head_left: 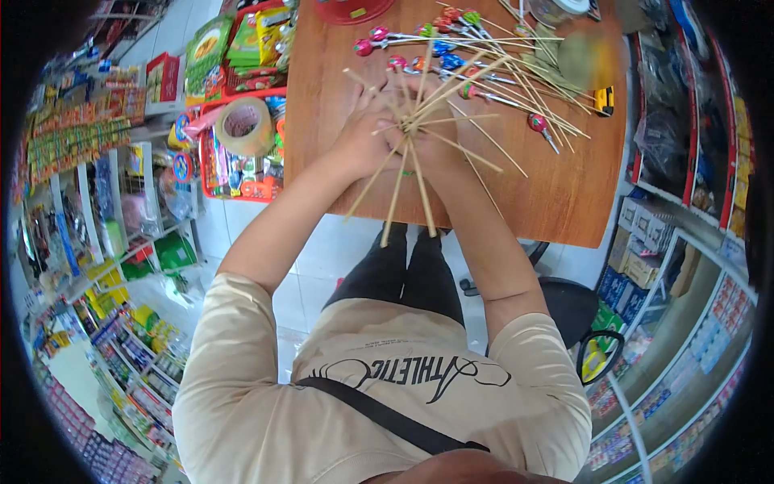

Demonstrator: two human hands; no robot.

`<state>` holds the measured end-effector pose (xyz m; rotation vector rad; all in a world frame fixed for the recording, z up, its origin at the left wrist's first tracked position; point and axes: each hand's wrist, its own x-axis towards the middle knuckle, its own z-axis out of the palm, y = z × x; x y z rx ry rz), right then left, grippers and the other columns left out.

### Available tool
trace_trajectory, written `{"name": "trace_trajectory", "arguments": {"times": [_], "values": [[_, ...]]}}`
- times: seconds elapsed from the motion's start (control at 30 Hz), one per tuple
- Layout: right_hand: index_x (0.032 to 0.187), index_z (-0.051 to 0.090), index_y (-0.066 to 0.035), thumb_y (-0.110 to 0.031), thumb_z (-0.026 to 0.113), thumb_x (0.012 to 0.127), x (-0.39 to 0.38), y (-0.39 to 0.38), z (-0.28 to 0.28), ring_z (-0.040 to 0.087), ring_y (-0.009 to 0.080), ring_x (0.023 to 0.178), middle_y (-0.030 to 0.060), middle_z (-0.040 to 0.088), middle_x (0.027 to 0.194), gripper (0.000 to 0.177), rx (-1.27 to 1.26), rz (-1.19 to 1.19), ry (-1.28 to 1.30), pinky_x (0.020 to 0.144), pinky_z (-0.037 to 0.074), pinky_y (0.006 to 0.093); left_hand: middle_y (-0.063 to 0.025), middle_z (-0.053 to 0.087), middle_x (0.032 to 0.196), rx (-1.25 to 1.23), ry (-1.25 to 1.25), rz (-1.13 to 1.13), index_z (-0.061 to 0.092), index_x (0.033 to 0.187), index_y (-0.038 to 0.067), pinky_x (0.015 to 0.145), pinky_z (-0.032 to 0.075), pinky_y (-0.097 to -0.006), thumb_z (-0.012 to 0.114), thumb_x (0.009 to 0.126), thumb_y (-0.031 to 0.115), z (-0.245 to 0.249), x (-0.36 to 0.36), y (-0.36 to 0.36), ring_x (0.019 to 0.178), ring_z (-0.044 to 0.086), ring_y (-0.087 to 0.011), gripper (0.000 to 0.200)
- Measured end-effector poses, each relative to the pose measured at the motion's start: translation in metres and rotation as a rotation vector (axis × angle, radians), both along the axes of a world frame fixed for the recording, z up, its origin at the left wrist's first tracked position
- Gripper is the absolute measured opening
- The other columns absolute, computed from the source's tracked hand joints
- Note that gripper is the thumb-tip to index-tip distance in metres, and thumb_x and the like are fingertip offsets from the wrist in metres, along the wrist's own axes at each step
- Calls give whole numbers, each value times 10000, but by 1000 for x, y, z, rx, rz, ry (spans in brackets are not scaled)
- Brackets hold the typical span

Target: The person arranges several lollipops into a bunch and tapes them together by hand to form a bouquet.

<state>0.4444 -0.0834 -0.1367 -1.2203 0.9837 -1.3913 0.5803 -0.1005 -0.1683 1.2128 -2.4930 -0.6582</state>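
Observation:
Both my hands are together above the front part of the wooden table (564,206). My left hand (367,133) is closed around a bundle of thin wooden sticks (421,189) from the left side. From the right, my right hand (435,137) wraps round the same bundle. The sticks fan out in all directions from between the hands, several of them pointing toward my body. Beyond the hands, wrapped lollipops (379,34) lie on the table, some beside or attached to long sticks (556,109). What the far fingertips touch is hidden.
Left of the table, red baskets (211,173) hold packets and a large roll of tape (243,127). A yellow-and-black object (604,102) and a clear jar (556,10) are at the table's right. Shelves of goods line both sides; a black chair (568,310) stands at lower right.

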Motion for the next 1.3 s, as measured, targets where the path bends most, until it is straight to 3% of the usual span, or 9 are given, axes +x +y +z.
{"name": "trace_trajectory", "arguments": {"times": [0.13,0.2,0.27,0.3,0.43,0.57,0.67,0.87,1.3], "values": [[940,589,-27,-116,679,688,0,-6,-12,540,227,976,85,541,978,282,-377,-204,329,803,460,345,-147,343,1373,-130,-109,-13,553,1180,154,1053,99,-583,682,605,433,-2,-4,2,1299,204,-417,652],[892,636,-63,-132,681,626,6,-3,-15,490,298,1074,83,551,1020,278,-201,-190,208,888,411,417,-146,346,1371,-159,-103,3,545,1188,153,1055,91,-578,669,621,439,-3,-4,2,1297,208,-415,647],[877,651,-80,-152,684,598,3,-3,-8,462,323,1108,66,554,1043,289,-282,-227,290,934,380,440,-145,356,1361,-152,-111,-5,544,1187,152,1056,91,-577,668,624,438,-2,-9,1,1293,215,-410,643],[843,652,-85,-158,686,583,0,-4,-14,418,321,1171,26,557,1067,272,-351,-191,542,996,318,485,-145,361,1356,-143,-109,-6,544,1186,152,1056,91,-576,668,625,437,-4,-11,-1,1292,219,-407,641],[813,627,-68,-166,689,558,-1,0,-11,365,348,1231,22,563,1062,280,-401,-221,602,1032,223,555,-143,380,1337,-111,-135,-27,542,1184,150,1057,90,-572,666,631,435,-2,-13,-5,1284,233,-398,634],[784,610,-50,-115,676,555,3,-3,-20,365,343,1237,51,561,1060,248,-421,-112,516,1042,233,529,-141,399,1318,-90,-157,-44,540,1182,149,1058,88,-569,664,636,433,-2,-15,-4,1277,248,-388,628],[884,663,-103,-177,621,733,-1,-7,-19,393,334,1227,68,578,1075,173,-432,-29,479,1039,264,479,-140,414,1303,-72,-163,-49,539,1180,148,1058,88,-566,663,641,432,0,-15,-3,1271,258,-381,622],[786,640,-67,-100,610,623,-1,-9,-25,440,268,1191,52,592,1033,168,-453,-44,402,1039,293,437,-137,442,1274,-42,-151,-45,536,1177,146,1060,86,-561,660,649,429,0,-21,-4,1260,280,-367,612],[900,658,-124,-202,624,686,-4,-11,-18,370,287,1232,4,566,1091,230,-319,-13,497,1057,210,466,-130,505,1211,95,-206,-67,531,1171,141,1062,83,-550,654,667,422,-5,-1,3,1237,327,-336,590]]}}
